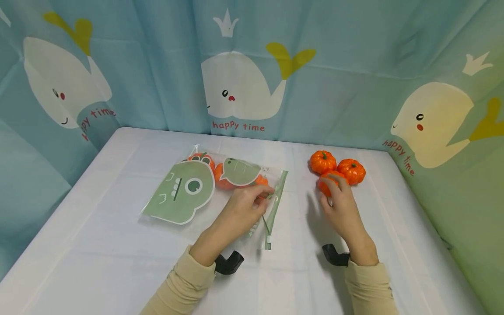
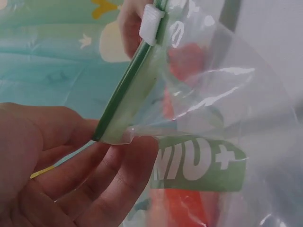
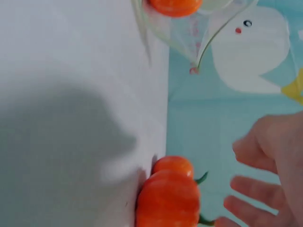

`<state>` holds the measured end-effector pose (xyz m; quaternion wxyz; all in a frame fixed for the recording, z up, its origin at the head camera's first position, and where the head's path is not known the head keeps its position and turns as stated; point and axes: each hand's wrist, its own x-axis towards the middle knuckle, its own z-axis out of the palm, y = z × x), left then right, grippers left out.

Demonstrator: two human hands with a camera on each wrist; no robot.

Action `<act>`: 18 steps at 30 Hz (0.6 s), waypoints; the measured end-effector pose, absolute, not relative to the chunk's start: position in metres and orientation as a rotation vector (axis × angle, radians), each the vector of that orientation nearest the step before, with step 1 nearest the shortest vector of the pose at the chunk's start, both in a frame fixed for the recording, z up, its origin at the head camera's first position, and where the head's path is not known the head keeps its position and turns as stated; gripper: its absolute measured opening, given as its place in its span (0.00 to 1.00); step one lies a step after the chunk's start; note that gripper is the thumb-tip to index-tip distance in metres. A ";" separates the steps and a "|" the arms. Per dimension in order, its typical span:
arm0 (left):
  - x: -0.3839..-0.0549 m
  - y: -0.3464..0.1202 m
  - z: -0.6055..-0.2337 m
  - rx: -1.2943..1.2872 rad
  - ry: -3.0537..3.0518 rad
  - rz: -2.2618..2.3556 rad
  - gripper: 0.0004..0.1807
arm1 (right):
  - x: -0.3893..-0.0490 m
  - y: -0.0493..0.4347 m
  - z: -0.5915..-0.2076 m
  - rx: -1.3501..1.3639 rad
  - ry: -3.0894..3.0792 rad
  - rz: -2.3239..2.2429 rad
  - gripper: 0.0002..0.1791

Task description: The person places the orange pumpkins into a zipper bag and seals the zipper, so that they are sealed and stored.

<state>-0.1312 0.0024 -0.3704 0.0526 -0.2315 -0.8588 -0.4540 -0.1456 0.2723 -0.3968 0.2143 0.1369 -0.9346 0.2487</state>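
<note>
A clear zip bag [image 1: 179, 194] with a green cartoon print lies left of centre, several small orange pumpkins [image 1: 223, 177] inside it. My left hand [image 1: 238, 212] pinches the bag's mouth at the green zip strip [image 2: 120, 94], between thumb and fingers. A white slider [image 2: 151, 24] sits toward one end of that strip. To the right stand three toy pumpkins [image 1: 351, 171] with green stems, close together. Over the nearest pumpkin [image 1: 327, 186] hovers my right hand [image 1: 344, 212], fingers spread and slightly bent; in the right wrist view they hold nothing.
The white table [image 1: 98, 253] ends at the back against a blue curtain [image 1: 157, 87] printed with whales. Black wrist mounts [image 1: 229, 263] stick out from both forearms, low above the tabletop.
</note>
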 end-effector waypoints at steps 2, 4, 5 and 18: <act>-0.131 0.003 -0.370 -0.701 -2.636 -1.397 0.16 | -0.148 0.276 -0.397 0.310 -2.592 0.684 0.20; -0.132 0.003 -0.370 -0.703 -2.654 -1.405 0.16 | -0.149 0.278 -0.397 0.247 -2.593 0.682 0.21; -0.132 0.003 -0.370 -0.702 -2.661 -1.408 0.16 | -0.150 0.279 -0.397 0.219 -2.596 0.676 0.21; -0.133 0.006 -0.373 -0.736 -2.765 -1.458 0.20 | -0.161 0.286 -0.415 0.054 -2.780 0.661 0.32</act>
